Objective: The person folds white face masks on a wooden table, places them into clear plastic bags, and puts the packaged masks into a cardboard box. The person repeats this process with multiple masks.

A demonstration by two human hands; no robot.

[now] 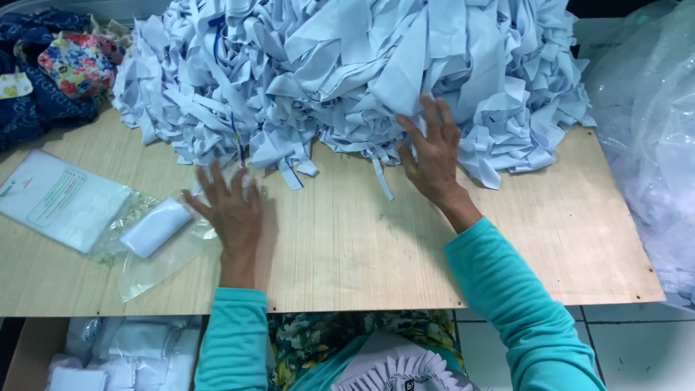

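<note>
Right grip: we saw the right hand [432, 156] with fingers spread apart, clamped on nothing, its fingertips pressed into the near edge of the heap of pale blue cloth strips [347, 72].
Left grip: the left hand [233, 210] lay flat and open on the desk [362, 239], fingers fanned out (its outline was blurred), holding nothing, its fingertips just short of the strips that hung from the heap's front.
Heap: we noted that it filled the far half of the desk, stretching from near the left side to the right edge, with loose ends trailing toward both hands.
Near the left hand: a clear plastic bag [163, 253] touched the hand's left side, and a folded white cloth [156, 226] lay inside it.
Further left: a flat white packet [61, 199] rested on the desk, just beside the clear bag.
Sleeves: both arms wore teal sleeves [517, 304] (the right one crossed the desk's near edge).
Far left corner: we saw dark blue patterned fabric [29, 94] with a floral bundle [76, 65] on top, well apart from the hands.
Right side: crumpled clear plastic sheeting [651, 123] stood beside the desk.
Below the desk: a cardboard box of white folded pieces [116, 362] sat at lower left.
</note>
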